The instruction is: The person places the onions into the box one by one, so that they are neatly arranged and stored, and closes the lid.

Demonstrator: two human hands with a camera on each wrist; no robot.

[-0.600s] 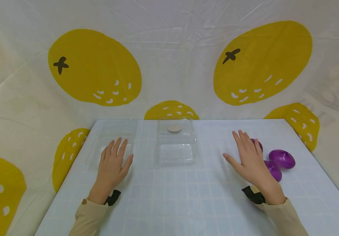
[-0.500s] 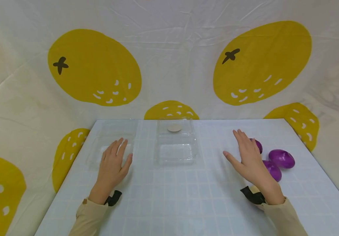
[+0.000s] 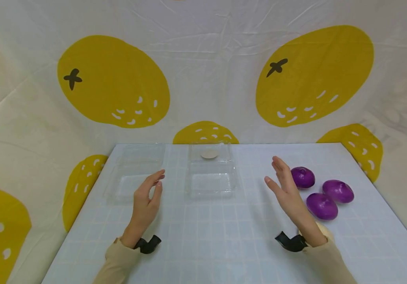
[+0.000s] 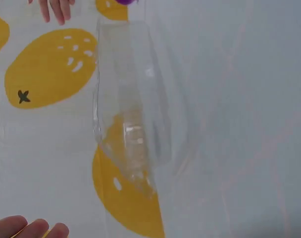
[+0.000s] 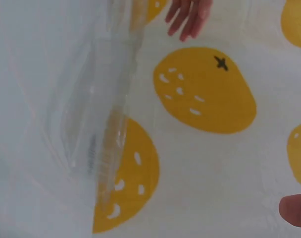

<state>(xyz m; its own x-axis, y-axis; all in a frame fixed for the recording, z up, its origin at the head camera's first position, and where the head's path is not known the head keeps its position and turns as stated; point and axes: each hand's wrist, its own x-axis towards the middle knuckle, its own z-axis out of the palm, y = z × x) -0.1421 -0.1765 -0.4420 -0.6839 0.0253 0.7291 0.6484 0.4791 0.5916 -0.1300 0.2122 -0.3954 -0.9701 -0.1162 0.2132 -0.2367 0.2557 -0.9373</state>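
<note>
In the head view my left hand hovers over the table, palm turned inward and fingers loosely bent, overlapping the near right corner of the left clear plastic clamshell box. A second clamshell box stands open at the middle, a pale oval label on its raised lid. My right hand is held up with fingers extended and thumb apart, holding nothing. Just right of it lie three glossy purple onions: one onion at the back, another onion rightmost, and a nearer onion.
A pale round object is partly hidden behind my right wrist. The table has a light grid cloth. Behind it hangs a white curtain printed with big yellow fruits, meeting the table's back edge.
Both hands have turned from palms down to palms facing inward. My left hand has shifted right, my right hand slightly left, uncovering more of the purple onions and the left box.
</note>
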